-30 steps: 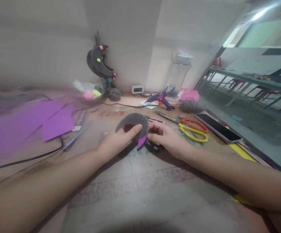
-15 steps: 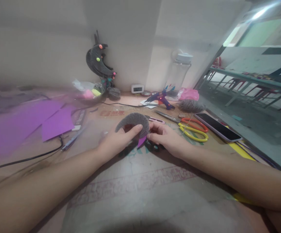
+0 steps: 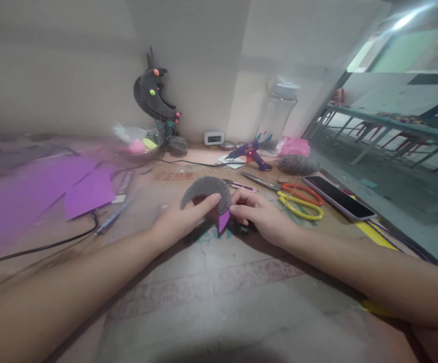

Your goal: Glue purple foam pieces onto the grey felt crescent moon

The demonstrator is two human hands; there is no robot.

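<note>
Crescent (image 3: 206,187) clamped in left hand (image 3: 183,217), its purple tip (image 3: 223,221) showing more than a second ago, right hand (image 3: 260,214) pinched together alongside, anything between fingertips unclear

Pale wall (image 3: 188,40) ahead, and rightward a bright light (image 3: 408,20), grey floor (image 3: 335,156), long table (image 3: 392,122), red stools (image 3: 413,138).

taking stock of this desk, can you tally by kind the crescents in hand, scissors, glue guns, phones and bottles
Grey crescent in left hand: 1
Scissors: 1 pair
Glue gun: 1
Phone: 1
Bottle: 1
Total: 5
</note>
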